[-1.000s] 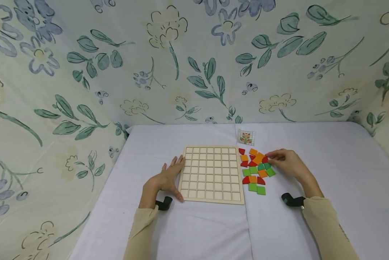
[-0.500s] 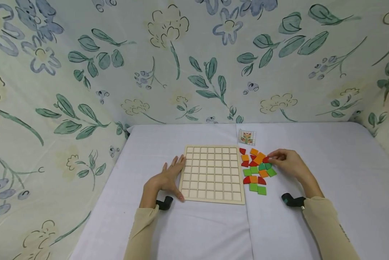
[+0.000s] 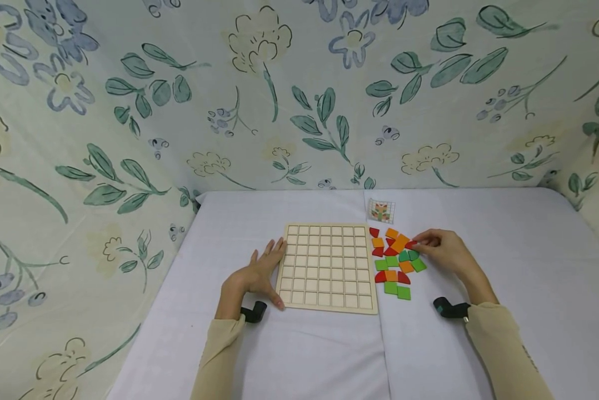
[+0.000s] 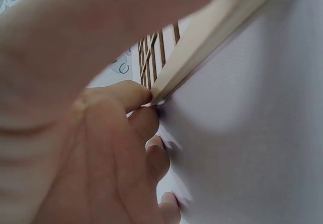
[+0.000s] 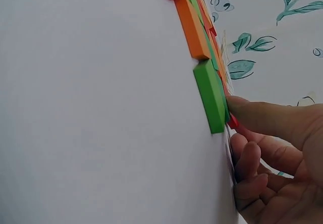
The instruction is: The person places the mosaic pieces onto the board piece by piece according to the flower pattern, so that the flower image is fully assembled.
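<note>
In the head view, a square wooden grid board [image 3: 327,266] lies flat on the white-covered table. My left hand [image 3: 251,278] rests at its left edge, thumb near the front corner and fingers spread along the side. The left wrist view shows fingertips touching the board's rim [image 4: 194,47]. To the right of the board, my right hand [image 3: 444,250] pinches a red quarter-round tile [image 3: 410,244] between thumb and fingers at the pile's right edge. In the right wrist view that red tile [image 5: 233,122] shows only partly, behind a green tile [image 5: 209,98].
Several loose tiles lie beside the board: orange squares [image 3: 390,276], green squares [image 3: 403,293], red quarter-rounds [image 3: 380,276] and dark green pieces [image 3: 404,256]. A small pattern card [image 3: 381,211] lies behind them. A floral cloth [image 3: 279,111] hangs at the back.
The red tile at my right fingertips has shifted slightly and looks more tilted. My left hand stays against the board, which has not visibly moved on the table.
</note>
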The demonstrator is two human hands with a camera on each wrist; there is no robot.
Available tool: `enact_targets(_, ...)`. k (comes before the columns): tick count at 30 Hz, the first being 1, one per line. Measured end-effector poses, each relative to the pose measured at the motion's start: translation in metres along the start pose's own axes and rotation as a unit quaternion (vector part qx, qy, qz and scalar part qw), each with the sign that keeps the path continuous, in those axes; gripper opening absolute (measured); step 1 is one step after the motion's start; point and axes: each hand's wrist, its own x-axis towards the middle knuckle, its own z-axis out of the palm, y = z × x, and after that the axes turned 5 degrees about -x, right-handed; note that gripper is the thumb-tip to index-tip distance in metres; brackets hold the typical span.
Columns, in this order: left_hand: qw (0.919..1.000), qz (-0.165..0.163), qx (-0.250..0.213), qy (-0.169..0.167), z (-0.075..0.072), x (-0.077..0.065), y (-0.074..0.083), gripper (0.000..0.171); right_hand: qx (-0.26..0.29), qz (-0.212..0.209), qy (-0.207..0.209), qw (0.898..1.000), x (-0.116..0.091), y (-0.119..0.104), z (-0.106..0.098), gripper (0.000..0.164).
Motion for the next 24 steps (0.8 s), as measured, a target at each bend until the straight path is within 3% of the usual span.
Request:
enact_targets(13,1.0,0.0,-0.002,-0.005,-0.0014,-0.0007,0.0016,0.155,-0.003,-0.005,-0.005,1.0,0.0009,0.0034,-0.0006,0.035)
enact_targets(24,0.9999,0.001,-0.006,-0.008,-0.001,-0.0005,0.0004,0.155,-0.001,-0.026,0.027,0.999,0.0017,0.0019,0.0023,0.028)
